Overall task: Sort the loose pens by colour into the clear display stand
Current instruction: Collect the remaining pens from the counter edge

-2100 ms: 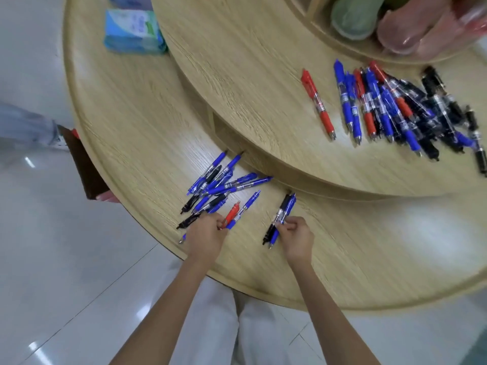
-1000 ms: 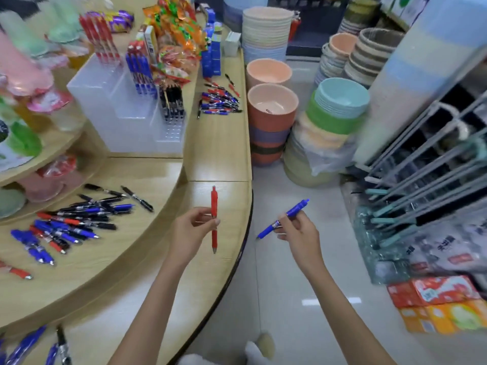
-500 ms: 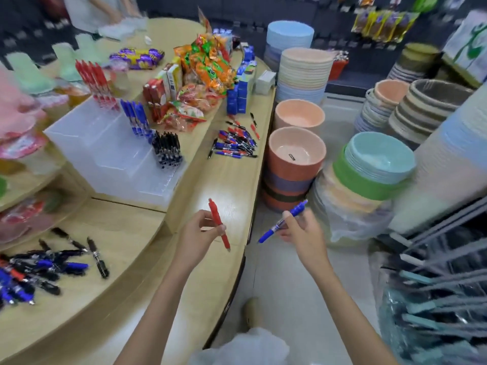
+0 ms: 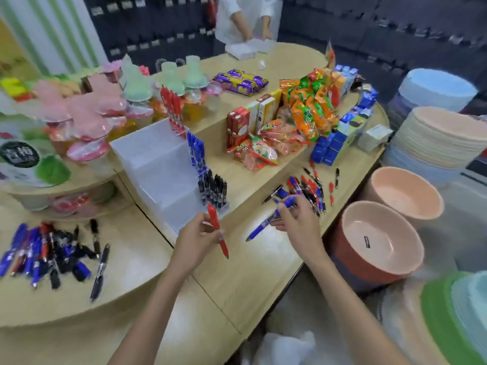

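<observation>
Red plastic is showing in the left grip (image 4: 196, 242), which is pinching a red pen (image 4: 217, 230). The right grip (image 4: 297, 225) is pinching a blue pen (image 4: 263, 224). Both are hovering above the bench (image 4: 250, 275), just in front of the clear display stand (image 4: 158, 164).

My worry: the stored pens are standing packed close, so one going in slanted could be tipping its neighbours, and so light a pinch could be letting a pen drop.

The stand is holding red pens (image 4: 172, 106) on its top step, blue pens (image 4: 196, 151) on the middle and black pens (image 4: 213, 189) on the lowest.
</observation>
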